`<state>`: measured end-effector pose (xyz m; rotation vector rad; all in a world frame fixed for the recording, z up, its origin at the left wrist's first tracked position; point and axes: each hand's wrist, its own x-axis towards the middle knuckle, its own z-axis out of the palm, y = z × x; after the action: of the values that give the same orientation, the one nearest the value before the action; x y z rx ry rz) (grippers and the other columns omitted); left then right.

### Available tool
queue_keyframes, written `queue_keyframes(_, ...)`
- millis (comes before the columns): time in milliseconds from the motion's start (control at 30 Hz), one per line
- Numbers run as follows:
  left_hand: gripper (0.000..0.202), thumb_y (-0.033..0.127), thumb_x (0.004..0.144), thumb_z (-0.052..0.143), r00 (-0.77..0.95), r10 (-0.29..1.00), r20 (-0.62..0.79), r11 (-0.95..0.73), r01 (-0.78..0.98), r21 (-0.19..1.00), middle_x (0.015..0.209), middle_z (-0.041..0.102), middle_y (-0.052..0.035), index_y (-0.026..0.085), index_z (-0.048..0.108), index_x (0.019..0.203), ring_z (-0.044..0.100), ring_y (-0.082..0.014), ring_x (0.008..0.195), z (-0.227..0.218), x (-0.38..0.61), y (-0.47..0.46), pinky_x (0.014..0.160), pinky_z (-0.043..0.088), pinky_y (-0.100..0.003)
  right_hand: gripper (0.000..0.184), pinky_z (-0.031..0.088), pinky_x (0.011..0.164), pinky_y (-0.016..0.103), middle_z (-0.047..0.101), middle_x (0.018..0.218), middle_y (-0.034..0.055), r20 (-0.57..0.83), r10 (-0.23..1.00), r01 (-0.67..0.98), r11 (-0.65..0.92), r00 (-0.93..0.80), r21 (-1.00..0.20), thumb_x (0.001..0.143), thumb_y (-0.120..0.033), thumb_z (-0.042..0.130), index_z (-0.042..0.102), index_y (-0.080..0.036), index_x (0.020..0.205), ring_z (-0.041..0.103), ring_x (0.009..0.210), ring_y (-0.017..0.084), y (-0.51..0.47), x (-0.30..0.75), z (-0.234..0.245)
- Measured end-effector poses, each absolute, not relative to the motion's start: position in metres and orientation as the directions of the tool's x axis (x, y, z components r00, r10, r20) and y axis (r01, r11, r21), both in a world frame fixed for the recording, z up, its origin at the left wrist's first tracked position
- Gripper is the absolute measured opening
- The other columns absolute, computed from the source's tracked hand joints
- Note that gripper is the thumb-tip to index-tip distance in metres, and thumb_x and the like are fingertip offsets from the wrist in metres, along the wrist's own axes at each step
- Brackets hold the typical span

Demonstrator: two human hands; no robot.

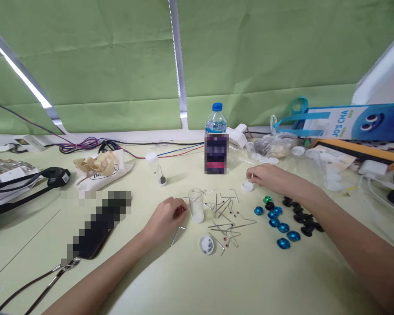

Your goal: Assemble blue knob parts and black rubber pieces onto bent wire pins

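Observation:
My left hand [166, 216] rests on the pale green table [190, 280], fingers curled in, right beside a small clear vial [196, 204] standing upright. What its fingers hold is hidden. My right hand [265, 177] lies further back, fingers pinched together just above a white cap [247, 187]. Between the hands lies a scatter of bent metal pins [225, 216]. One more pin [177, 235] lies below my left hand. A white cap [206, 245] with small dark bits in it sits near the front.
Blue round caps [279, 223] and black rings [300, 214] lie under my right forearm. A water bottle [216, 119], a second capped vial [153, 162], a cloth bag [100, 173], a phone [96, 229], cables [85, 143] and a blue paper bag [344, 121] stand around.

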<state>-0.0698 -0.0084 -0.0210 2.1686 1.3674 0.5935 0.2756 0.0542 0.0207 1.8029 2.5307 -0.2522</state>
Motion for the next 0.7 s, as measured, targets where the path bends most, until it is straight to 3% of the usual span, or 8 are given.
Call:
queue_keyframes(167,0.007,0.017,0.076,0.046,0.42,0.904,0.081,-0.381,0.704,0.6,0.068,0.056,-0.0021,0.02,0.05,0.072,0.049,-0.0185,0.064,-0.0241,-0.073,-0.007,0.055,0.033,-0.028,0.018,0.036,0.059,0.029,0.064,0.081,0.007,-0.124,0.937,0.942,0.311,-0.326,-0.122,0.086,-0.027,0.044,0.06,-0.019,0.081,0.06,0.075,0.022,0.0532,0.2746,0.0224)
queue_keyframes(367,0.005,0.024,0.079,0.049,0.439,0.894,0.087,-0.415,0.741,0.528,0.074,0.055,-0.0026,0.021,0.049,0.083,0.05,-0.0208,0.07,-0.0247,-0.0722,-0.0086,0.057,0.033,-0.029,0.018,0.035,0.06,0.029,0.065,0.081,0.0066,-0.127,0.939,0.944,0.305,-0.32,-0.126,0.085,-0.027,0.044,0.059,-0.019,0.079,0.06,0.074,0.022,0.0525,0.2736,0.0228)
queue_keyframes(567,0.011,0.017,0.081,0.043,0.487,0.869,0.085,-0.463,0.742,0.485,0.075,0.056,-0.0027,0.02,0.045,0.07,0.049,-0.0191,0.07,-0.0263,-0.0727,-0.0086,0.059,0.035,-0.029,0.018,0.036,0.061,0.029,0.064,0.081,0.0067,-0.133,0.936,0.942,0.308,-0.325,-0.131,0.085,-0.028,0.044,0.059,-0.019,0.079,0.06,0.075,0.022,0.0529,0.2731,0.0231)
queue_keyframes(700,0.01,0.013,0.078,0.043,0.481,0.872,0.09,-0.462,0.749,0.475,0.076,0.055,-0.0036,0.02,0.045,0.071,0.051,-0.0199,0.071,-0.027,-0.0734,-0.0079,0.06,0.036,-0.03,0.018,0.036,0.061,0.029,0.064,0.082,0.0071,-0.126,0.936,0.941,0.313,-0.328,-0.129,0.086,-0.027,0.044,0.059,-0.019,0.081,0.06,0.077,0.022,0.0536,0.2752,0.0225)
